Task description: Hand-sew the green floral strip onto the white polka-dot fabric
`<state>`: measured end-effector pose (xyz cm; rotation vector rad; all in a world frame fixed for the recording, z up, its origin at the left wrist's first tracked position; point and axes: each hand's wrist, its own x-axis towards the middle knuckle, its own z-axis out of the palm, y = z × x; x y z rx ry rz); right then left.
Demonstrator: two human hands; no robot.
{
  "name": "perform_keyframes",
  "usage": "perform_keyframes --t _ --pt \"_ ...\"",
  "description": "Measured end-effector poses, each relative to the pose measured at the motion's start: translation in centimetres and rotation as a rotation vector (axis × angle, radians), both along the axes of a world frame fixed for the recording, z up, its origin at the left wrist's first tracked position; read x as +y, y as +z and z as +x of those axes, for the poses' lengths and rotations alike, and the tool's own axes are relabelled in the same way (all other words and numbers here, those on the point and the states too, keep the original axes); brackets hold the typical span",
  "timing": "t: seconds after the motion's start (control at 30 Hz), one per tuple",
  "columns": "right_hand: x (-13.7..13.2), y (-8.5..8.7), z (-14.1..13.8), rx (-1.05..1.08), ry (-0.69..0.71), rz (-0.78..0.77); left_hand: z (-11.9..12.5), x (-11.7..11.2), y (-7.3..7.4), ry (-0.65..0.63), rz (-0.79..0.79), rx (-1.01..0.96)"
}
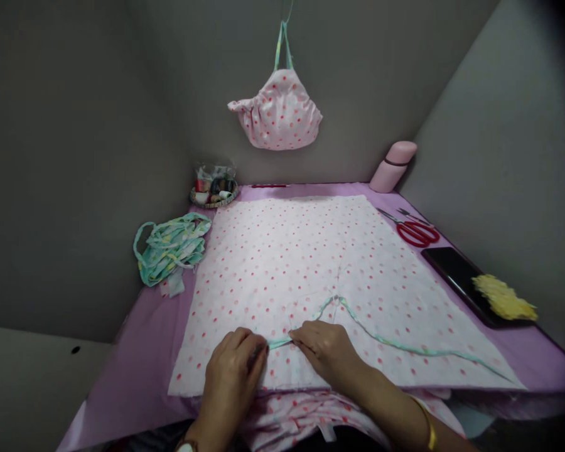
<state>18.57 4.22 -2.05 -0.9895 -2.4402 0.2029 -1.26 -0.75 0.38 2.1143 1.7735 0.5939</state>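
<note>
The left hand point(238, 361) curls over one end of a narrow, mint-green fabric strip point(424, 351), its fingers drawn together and apparently gripping it, though the exact contact is hidden under the fingers. Just beside it, the right hand point(327, 348) pinches the same strip between thumb and fingertips, so the short length between the two hands runs straight, likely because both ends of it are held. Past the right hand the strip lies slack, rising to a peak and then trailing off to the right over a large white cloth with red and pink dots point(282, 251). Spread flat beneath both hands, that cloth probably serves as a smooth ground for handling so thin a piece. Beyond the left hand, a loose bundle of mint-and-yellow fabric strips point(174, 248) sits at the cloth's edge, seemingly set aside to leave the middle free; farther off is a small woven basket point(215, 202) that gathers spools together. Well to the right of the right hand, red-handled metal scissors point(402, 225) and a black, glossy phone point(445, 267), partly covered by a fluffy yellow pad point(501, 296), line the side, presumably within reach yet out of the hands' way.
</note>
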Motion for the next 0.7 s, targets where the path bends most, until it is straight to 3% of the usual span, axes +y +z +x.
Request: perform_keyframes --t 0.23,0.4,0.57,0.7 --pt "-0.1 0.0 0.0 -0.012 -0.010 0.000 0.1 0.1 -0.3 -0.110 0.020 -0.054" --pt "0.0 -0.1 0.0 -0.009 -0.008 -0.004 0.3 0.2 0.4 -0.065 0.007 -0.116" --pt "0.1 0.1 0.0 -0.008 -0.010 -0.013 0.5 0.9 0.4 0.008 -0.049 -0.058" --pt "0.1 0.2 0.0 0.002 -0.001 -0.010 0.4 1.2 0.1 -0.066 0.005 0.007"
